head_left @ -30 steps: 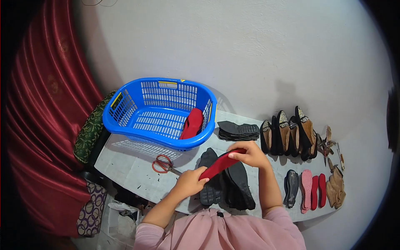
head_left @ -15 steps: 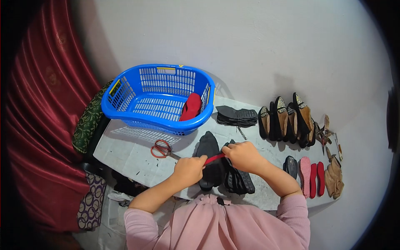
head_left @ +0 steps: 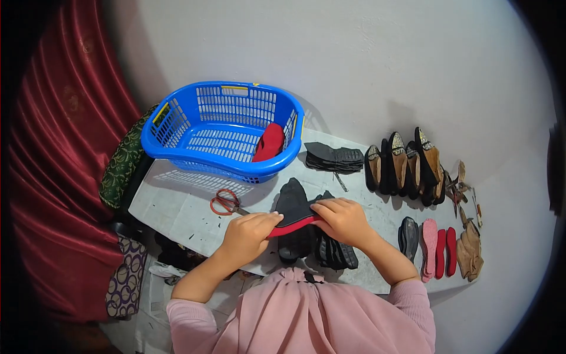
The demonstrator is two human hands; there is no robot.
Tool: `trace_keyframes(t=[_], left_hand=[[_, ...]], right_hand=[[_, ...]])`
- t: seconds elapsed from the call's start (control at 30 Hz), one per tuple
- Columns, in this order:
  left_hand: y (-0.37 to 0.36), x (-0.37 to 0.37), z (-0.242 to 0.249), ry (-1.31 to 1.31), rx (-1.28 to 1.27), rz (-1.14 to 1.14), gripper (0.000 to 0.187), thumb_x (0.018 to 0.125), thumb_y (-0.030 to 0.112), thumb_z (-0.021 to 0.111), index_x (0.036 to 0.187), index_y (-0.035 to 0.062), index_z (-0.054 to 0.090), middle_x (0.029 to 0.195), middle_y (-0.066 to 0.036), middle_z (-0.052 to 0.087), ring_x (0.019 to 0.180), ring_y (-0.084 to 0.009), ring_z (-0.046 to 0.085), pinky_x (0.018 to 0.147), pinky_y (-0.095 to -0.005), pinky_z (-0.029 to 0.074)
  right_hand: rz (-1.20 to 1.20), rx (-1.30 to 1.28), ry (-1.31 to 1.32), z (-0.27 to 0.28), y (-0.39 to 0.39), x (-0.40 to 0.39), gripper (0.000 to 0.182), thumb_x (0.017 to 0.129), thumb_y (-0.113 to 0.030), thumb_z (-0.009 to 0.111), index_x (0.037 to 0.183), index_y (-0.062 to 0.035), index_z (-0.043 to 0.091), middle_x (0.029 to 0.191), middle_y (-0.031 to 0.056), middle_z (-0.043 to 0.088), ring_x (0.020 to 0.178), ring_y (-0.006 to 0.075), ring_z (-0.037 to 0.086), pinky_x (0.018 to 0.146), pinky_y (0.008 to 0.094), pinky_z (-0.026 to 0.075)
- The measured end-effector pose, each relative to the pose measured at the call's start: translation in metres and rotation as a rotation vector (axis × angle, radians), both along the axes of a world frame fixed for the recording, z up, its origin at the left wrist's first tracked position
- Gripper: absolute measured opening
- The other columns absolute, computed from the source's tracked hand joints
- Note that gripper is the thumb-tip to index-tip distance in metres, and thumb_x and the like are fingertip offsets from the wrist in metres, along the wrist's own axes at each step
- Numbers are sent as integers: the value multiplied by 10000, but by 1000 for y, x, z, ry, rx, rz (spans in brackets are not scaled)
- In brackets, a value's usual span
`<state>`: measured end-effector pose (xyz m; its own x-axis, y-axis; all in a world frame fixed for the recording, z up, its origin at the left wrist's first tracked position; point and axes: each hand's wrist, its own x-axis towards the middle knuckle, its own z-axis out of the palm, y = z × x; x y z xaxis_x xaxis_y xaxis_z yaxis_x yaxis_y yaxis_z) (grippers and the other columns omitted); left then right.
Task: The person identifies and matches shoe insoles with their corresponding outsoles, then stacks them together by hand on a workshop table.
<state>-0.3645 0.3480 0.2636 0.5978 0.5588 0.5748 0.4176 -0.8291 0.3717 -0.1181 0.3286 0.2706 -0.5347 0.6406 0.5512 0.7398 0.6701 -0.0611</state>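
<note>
A black and red insole (head_left: 296, 223) is held out between my two hands, black face up with a red edge toward me. My left hand (head_left: 249, 235) pinches its left end, and my right hand (head_left: 343, 220) grips its right end. Beneath it lie a stack of black sole pieces (head_left: 293, 194) and a second pile of black soles (head_left: 336, 253), both partly covered. Scissors with orange-red handles (head_left: 224, 202) rest left of my left hand, their blades partly hidden by it.
A blue basket (head_left: 221, 167) holding a red piece (head_left: 270, 142) stands at the back left. Black soles (head_left: 334, 158), several shoes (head_left: 407, 168), pink and red insoles (head_left: 430, 248), tan pieces (head_left: 470, 253) and tools (head_left: 460, 186) are on the right.
The insole has tilted so its black face shows, where mostly a red strip showed before. My left hand has moved slightly left and my right hand slightly down.
</note>
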Motion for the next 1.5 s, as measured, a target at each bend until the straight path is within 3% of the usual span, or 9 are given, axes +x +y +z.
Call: trace_keyframes(t=[0.6, 0.7, 0.73, 0.87, 0.9, 1.1, 1.17, 1.27, 1.5], left_hand=[[0, 21, -19, -27, 288, 21, 289, 701, 9, 593, 988, 3, 632, 963, -138, 655, 849, -265, 648, 738, -314, 521], [0, 16, -41, -329, -89, 89, 300, 701, -4, 647, 1000, -1, 631, 957, -139, 658, 850, -238, 653, 730, -299, 515], [-7, 18, -46, -498, -503, 157, 301, 735, 36, 706, 1018, -20, 618, 936, -110, 666, 829, -176, 643, 731, -276, 501], [-9, 38, -65, -989, -1141, -103, 338, 793, 134, 710, 1058, -33, 584, 942, -64, 641, 822, -111, 601, 757, -253, 478], [-11, 46, -67, -1061, -1232, -163, 346, 796, 141, 710, 1063, -35, 578, 944, -60, 635, 823, -107, 597, 766, -249, 473], [-12, 58, -93, -741, -1221, -279, 357, 798, 117, 699, 1095, -7, 545, 1033, -70, 609, 956, -130, 571, 864, -270, 438], [-6, 54, -89, -620, -987, -223, 460, 779, 134, 718, 1158, -5, 497, 1122, -101, 565, 1070, -175, 528, 952, -313, 381], [9, 43, -60, -977, -885, -285, 541, 789, 222, 714, 1210, -5, 462, 1217, -127, 510, 1174, -201, 453, 1016, -356, 317], [1, 57, -12, -941, -640, -343, 347, 859, 245, 629, 1053, -34, 559, 1051, -157, 620, 985, -201, 598, 862, -299, 464]], right_hand=[[-52, 75, 27, 2, -6, -15, 421, 608, -105, 696, 1018, -50, 618, 1077, 89, 602, 1019, 247, 565, 904, 388, 406], [-326, 151, 220, 24, -18, 14, 502, 632, -180, 745, 1094, -74, 578, 1171, 124, 525, 1119, 288, 484, 959, 403, 348], [-461, 270, 373, 20, -19, 26, 548, 651, -228, 757, 1138, -86, 548, 1189, 138, 496, 1145, 302, 457, 957, 413, 348], [-33, -378, 1427, -11, -9, 29, 863, 682, -397, 767, 1351, -68, 333, 1325, 145, 394, 1218, 280, 405, 1009, 423, 307], [-2, -464, 1395, -12, -6, 24, 969, 679, -465, 758, 1390, -49, 249, 1351, 127, 367, 1244, 269, 383, 1021, 420, 297], [31, -297, 1633, -10, 11, 15, 313, 895, -138, 559, 1158, 17, 493, 1001, 81, 589, 899, 136, 573, 790, 251, 451], [-53, -210, 1426, -9, 0, -1, 248, 884, -128, 573, 1075, 24, 534, 937, 69, 597, 827, 122, 570, 735, 240, 453], [-136, -193, 1025, 3, -16, -25, 158, 809, -23, 612, 961, 23, 614, 799, 116, 645, 683, 146, 616, 628, 252, 482], [114, -140, 827, 16, -19, -53, 190, 766, 32, 617, 955, 20, 607, 795, 121, 633, 596, 170, 613, 535, 251, 475]])
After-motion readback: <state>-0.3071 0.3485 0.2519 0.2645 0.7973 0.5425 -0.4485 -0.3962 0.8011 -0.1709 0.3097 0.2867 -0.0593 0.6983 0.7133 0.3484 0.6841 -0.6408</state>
